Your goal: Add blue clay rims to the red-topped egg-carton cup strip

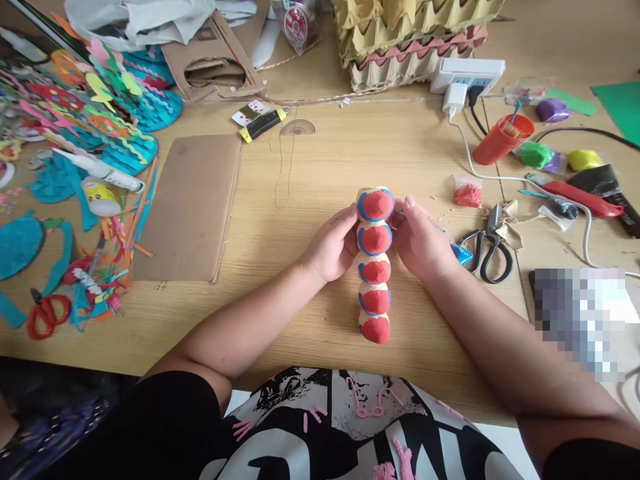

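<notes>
A strip of egg carton [367, 261] stretches toward my body, its several bumps covered in red clay with blue clay around their edges. My left hand [336, 245] is closed on the strip's left side, thumb near the far end. At the right side, my right hand [421, 240] has curled fingers close against the strip and its thumb raised. A tiny bit of blue shows by those fingertips; whether they pinch it is hard to see. Just beyond the right hand lies a small packet of blue clay [461, 253].
Pliers [493, 248], a red clay packet [468, 193], an orange cup [504, 139] and a power strip [467, 75] with cables are at right. Egg trays [400, 47] stand behind. Leftward are a cardboard sheet [187, 207], red-handled scissors [47, 313] and colourful paper crafts [110, 107].
</notes>
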{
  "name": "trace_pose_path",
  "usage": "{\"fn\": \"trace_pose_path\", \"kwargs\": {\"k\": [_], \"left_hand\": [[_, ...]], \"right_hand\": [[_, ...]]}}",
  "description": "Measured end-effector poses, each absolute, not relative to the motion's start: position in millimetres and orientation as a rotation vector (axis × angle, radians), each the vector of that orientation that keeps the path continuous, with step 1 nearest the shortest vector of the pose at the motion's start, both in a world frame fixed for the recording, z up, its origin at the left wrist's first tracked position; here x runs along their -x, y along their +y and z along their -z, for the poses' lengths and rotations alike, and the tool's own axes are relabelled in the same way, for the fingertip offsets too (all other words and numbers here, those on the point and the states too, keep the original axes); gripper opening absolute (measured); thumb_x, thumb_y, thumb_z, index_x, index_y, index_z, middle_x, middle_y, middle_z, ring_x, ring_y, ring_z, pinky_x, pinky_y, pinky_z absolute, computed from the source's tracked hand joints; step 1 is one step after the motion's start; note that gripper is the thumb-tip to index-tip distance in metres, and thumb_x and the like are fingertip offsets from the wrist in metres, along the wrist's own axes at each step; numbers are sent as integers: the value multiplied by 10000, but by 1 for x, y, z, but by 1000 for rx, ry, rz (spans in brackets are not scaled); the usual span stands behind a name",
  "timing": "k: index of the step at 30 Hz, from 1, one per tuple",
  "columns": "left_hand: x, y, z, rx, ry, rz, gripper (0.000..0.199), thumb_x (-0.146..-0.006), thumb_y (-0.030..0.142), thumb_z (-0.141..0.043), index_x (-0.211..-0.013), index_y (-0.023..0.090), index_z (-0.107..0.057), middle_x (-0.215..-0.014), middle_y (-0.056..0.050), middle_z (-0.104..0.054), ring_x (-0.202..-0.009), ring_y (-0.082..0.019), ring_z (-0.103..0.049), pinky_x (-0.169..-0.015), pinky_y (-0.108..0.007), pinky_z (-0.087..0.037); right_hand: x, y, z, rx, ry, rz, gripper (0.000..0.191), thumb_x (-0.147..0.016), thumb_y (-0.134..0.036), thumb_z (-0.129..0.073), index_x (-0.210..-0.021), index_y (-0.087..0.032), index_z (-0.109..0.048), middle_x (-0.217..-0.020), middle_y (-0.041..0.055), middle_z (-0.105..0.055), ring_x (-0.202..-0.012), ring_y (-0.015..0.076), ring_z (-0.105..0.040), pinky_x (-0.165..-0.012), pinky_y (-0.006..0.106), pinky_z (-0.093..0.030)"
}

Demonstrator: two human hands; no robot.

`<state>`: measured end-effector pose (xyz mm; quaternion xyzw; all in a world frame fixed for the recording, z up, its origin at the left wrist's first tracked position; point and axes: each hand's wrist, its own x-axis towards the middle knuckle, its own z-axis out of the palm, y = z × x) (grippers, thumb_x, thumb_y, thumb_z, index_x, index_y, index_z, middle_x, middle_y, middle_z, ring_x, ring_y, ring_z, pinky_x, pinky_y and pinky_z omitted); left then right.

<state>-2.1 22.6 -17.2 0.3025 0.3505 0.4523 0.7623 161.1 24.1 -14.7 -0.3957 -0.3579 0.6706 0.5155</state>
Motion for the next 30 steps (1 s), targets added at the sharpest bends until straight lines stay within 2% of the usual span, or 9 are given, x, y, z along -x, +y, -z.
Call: {"fn": "trace_pose_path", "kwargs": {"k": [4,6,10,14,17,22,26,30], "left_hand": [[9,28,18,-635,815,-959,537,-734,774,-778,-913,275,-696,-699,-15,-651,-587,-172,-589,-507,-334,-433],[13,31,24,-760,853,-941,653,-715,894,-671,-824,251,-647,-601,-33,-596,-552,-194,-598,-530,-382,-470],[17,32,34,-913,866,-928,758,-676,989,-543,-801,248,-642,-595,-65,-602,-708,-300,-695,-699,-491,-533],[19,29,34,-965,852,-911,763,-665,978,-575,-829,238,-667,-658,-100,-649,-835,-365,-716,-777,-534,-529],[19,31,34,-968,847,-892,737,-691,963,-579,-842,249,-673,-703,-100,-667,-895,-377,-716,-815,-542,-526],[21,34,35,-906,867,-896,730,-671,966,-595,-805,250,-648,-677,-90,-646,-848,-355,-704,-785,-525,-518],[16,29,23,-743,880,-903,734,-634,978,-613,-722,250,-592,-541,-42,-532,-648,-265,-652,-643,-444,-506],[7,21,6,-655,975,-916,714,-643,956,-649,-683,248,-565,-523,-17,-492,-544,-204,-586,-534,-377,-463]], "right_hand": [[-169,26,9,1009,-943,-1242,129,-904,-394,-725,-934,-272,-697,-643,-47,-516,-612,121,-518,-619,271,-473],[-171,23,5,974,-1011,-1220,133,-881,-367,-756,-887,-291,-648,-630,-56,-485,-595,123,-520,-617,275,-485],[-168,14,1,891,-1245,-1319,251,-848,-426,-825,-915,-287,-626,-712,-38,-598,-652,141,-576,-651,299,-514],[-165,11,1,840,-1306,-1386,281,-862,-442,-827,-880,-262,-613,-745,-22,-637,-688,130,-571,-679,284,-498],[-165,13,2,855,-1271,-1407,284,-839,-443,-849,-850,-253,-639,-756,-11,-655,-711,137,-583,-713,295,-504],[-169,16,7,856,-1246,-1436,236,-883,-474,-795,-888,-258,-702,-810,8,-699,-773,165,-631,-784,327,-531],[-170,16,8,827,-1351,-1354,201,-905,-443,-779,-934,-264,-693,-796,-6,-661,-734,147,-603,-730,305,-512],[-171,17,11,767,-1551,-1185,151,-932,-387,-753,-932,-275,-653,-811,-19,-626,-707,133,-550,-704,303,-488]]}}
